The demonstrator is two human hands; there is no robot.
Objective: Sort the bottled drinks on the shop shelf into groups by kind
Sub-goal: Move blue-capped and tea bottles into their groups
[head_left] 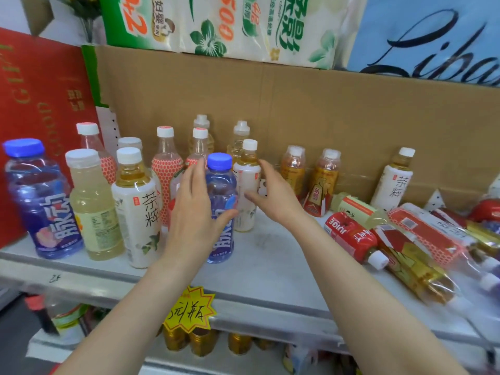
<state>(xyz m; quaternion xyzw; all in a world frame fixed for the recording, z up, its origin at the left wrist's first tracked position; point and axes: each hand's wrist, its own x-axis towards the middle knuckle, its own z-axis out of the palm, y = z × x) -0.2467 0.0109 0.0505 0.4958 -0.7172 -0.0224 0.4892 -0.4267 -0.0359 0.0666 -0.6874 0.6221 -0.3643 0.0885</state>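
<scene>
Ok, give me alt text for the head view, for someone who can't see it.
Left hand and right hand, both open, flank an upright blue-capped bottle at the front of a grey shelf. Mixed upright drinks stand left and behind it, including a matching bottle at far left; toppled bottles lie on the right.

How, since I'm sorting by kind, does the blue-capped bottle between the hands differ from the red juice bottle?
The blue-capped bottle stands upright; the red juice bottle lies on its side. The blue-capped bottle's cap is blue; the red juice bottle's is white. Both rest on the shelf.
</scene>
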